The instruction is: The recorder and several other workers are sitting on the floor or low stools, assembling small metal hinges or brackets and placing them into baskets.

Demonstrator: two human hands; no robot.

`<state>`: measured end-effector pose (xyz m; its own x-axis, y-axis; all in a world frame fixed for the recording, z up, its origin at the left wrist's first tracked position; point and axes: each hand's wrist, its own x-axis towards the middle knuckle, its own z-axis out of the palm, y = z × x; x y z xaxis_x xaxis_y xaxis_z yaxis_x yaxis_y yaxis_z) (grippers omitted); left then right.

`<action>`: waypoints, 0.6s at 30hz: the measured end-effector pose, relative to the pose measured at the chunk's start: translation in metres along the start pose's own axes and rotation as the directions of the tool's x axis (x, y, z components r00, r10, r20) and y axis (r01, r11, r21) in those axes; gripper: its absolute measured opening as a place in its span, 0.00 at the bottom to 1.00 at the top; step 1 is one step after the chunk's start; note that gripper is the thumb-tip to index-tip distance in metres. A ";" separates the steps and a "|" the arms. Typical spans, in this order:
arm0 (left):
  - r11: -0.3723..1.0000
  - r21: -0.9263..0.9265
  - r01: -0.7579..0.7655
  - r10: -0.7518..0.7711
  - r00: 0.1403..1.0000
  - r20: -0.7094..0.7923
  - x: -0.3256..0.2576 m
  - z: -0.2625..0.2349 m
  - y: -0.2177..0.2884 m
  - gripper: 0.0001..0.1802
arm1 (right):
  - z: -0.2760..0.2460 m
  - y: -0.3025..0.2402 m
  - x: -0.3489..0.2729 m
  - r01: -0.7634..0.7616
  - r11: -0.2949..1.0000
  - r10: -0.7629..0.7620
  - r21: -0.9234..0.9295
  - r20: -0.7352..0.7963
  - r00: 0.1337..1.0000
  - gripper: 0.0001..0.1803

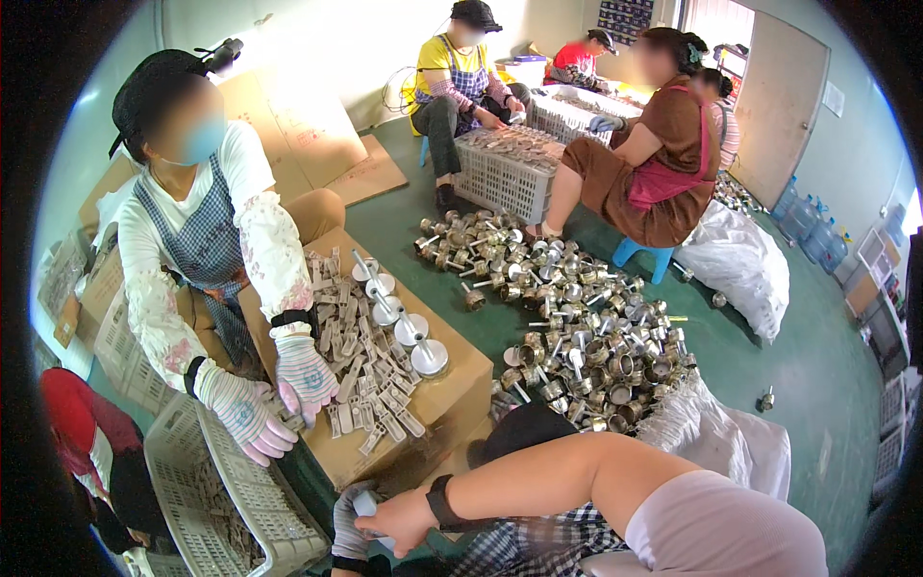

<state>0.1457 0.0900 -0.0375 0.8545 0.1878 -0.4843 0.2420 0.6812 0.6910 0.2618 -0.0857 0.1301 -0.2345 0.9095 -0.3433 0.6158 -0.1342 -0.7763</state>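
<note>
My left hand (348,527), in a grey striped glove, is at the bottom edge, closed around a small pale blue piece (364,503) whose kind I cannot make out. Bare, with a black band at the wrist, my right hand (402,520) meets it from the right, its fingers curled against the same piece. Just beyond both hands stands a cardboard box (452,409). On its top lie many flat grey metal clips (370,385) in a loose heap, beside a row of several round white discs with upright stems (429,358).
Across the box, a person in striped gloves (306,380) handles clips above a plastic crate (240,490). A large pile of metal cup-shaped parts (577,337) covers the floor to the right, next to a white sack (735,260). Other people sit around crates (500,183) farther back.
</note>
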 end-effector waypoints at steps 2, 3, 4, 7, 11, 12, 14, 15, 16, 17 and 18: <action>1.000 0.004 -0.004 0.004 1.000 0.003 0.001 -0.003 -0.001 0.13 | 0.003 0.002 0.002 0.018 1.000 -0.018 -0.017 -0.015 1.000 0.46; 1.000 0.004 0.003 -0.003 1.000 0.005 0.000 0.001 -0.001 0.13 | 0.004 0.003 0.001 0.033 0.999 -0.034 -0.033 -0.032 0.999 0.46; 1.000 0.004 0.015 -0.015 1.000 0.006 0.001 0.005 -0.002 0.13 | 0.006 0.006 0.000 0.029 0.999 -0.030 -0.031 -0.034 0.999 0.46; 1.000 0.003 0.026 -0.026 1.000 0.011 0.002 0.016 -0.002 0.14 | 0.003 0.007 -0.010 0.026 1.000 -0.026 -0.002 -0.028 0.999 0.44; 0.999 0.014 0.040 -0.041 0.999 0.030 0.011 0.030 -0.002 0.14 | 0.000 0.017 -0.020 0.028 1.000 -0.028 -0.008 -0.056 0.998 0.43; 0.999 0.023 0.029 -0.029 0.999 0.029 0.013 0.030 0.001 0.14 | -0.002 0.018 -0.018 0.040 0.999 -0.042 -0.027 -0.061 0.997 0.43; 0.995 0.094 -0.033 0.034 0.999 -0.001 0.004 0.012 0.008 0.15 | -0.004 0.007 -0.003 0.075 0.995 -0.078 -0.058 -0.046 0.996 0.43; 0.985 0.156 -0.073 0.075 0.997 -0.007 0.002 0.004 0.009 0.15 | -0.004 0.001 0.006 0.097 0.991 -0.100 -0.089 -0.035 0.994 0.42; 0.905 0.402 -0.137 0.141 0.990 0.018 -0.018 0.020 0.022 0.17 | 0.004 0.004 0.018 0.069 0.997 -0.070 0.015 0.009 0.998 0.41; 0.742 0.644 -0.188 0.203 0.978 0.052 -0.036 0.042 0.035 0.21 | 0.012 0.018 0.025 0.128 0.991 -0.129 -0.033 -0.018 0.991 0.41; 0.524 0.818 -0.235 0.263 0.959 0.107 -0.051 0.070 0.051 0.24 | 0.016 0.028 0.027 0.219 0.974 -0.223 -0.058 -0.061 0.973 0.42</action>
<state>0.1470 0.0657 0.0598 0.9322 0.2835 -0.2251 0.3020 -0.2661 0.9154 0.2610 -0.0714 0.0910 -0.3193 0.9389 -0.1289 0.5920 0.0915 -0.8007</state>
